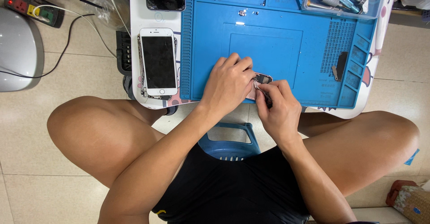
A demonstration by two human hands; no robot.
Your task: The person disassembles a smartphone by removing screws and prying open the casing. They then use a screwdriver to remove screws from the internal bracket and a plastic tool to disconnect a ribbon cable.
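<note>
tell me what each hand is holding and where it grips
The left hand pins a small pinkish phone part from its left side; the right hand pinches thin metal tweezers near their tips.

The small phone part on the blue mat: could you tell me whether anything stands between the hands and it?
Nothing visible does: the left hand rests on the small phone part, and the right hand touches it with tweezers.

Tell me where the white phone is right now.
In the head view, the white phone lies face up on the white table, just left of the blue repair mat, left of both hands.
</note>
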